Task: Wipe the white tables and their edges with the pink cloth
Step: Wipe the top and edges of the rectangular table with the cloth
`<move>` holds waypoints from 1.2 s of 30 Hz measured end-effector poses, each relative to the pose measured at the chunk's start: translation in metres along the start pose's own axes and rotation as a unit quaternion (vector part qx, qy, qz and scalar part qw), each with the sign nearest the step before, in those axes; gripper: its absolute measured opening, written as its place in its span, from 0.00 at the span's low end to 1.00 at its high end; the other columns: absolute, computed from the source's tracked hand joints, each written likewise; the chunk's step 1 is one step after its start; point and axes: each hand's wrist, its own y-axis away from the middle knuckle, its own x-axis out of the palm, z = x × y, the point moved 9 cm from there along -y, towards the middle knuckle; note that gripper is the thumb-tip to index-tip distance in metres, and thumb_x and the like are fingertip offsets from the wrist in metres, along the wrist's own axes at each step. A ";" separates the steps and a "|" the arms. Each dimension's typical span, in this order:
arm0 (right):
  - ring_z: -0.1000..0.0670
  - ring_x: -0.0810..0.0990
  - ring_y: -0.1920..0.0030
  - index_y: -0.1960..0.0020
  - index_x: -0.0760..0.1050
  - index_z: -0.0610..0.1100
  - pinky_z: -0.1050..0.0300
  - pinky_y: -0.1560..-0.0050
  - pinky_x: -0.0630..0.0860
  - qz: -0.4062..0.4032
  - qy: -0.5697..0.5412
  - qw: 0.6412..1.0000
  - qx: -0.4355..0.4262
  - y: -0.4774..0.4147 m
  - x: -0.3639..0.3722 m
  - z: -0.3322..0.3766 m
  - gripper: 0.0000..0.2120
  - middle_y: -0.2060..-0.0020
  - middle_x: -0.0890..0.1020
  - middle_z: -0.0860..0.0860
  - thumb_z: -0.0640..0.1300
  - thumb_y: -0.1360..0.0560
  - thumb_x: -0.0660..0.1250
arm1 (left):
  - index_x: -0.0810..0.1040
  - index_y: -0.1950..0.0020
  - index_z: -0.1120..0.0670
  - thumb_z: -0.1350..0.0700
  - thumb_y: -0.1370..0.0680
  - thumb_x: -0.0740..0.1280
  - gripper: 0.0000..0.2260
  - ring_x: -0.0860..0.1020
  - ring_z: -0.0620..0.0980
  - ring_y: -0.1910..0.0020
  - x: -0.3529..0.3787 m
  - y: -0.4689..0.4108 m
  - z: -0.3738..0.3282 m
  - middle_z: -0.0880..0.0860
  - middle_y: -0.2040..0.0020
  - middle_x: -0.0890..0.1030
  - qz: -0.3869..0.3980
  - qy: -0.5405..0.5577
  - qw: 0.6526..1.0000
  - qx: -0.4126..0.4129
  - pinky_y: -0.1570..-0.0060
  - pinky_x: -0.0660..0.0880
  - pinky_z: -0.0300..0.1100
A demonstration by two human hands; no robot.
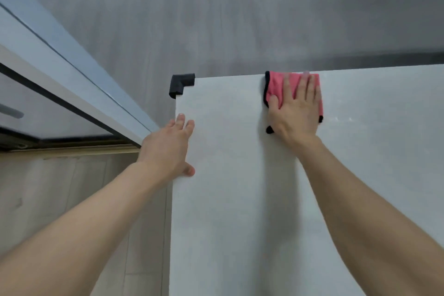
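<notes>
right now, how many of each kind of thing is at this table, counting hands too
white table: 1
pink cloth: 1
black corner guard: 1
hands: 2, the left hand and the right hand
total: 5

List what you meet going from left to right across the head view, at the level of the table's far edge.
Sliding door frame → black corner guard on the corner of the white table → pink cloth, with the right hand lying flat on it.
</notes>
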 end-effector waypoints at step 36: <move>0.49 0.46 0.12 0.12 0.53 0.51 0.43 0.13 0.45 -0.024 -0.008 0.986 -0.163 0.076 0.041 0.155 0.31 0.12 0.52 0.49 0.58 0.13 0.45 | 0.52 0.12 0.48 0.27 0.29 0.75 0.55 0.56 0.51 0.13 0.000 -0.003 0.012 0.51 0.11 0.49 -0.088 0.002 0.988 0.126 0.21 0.66 0.52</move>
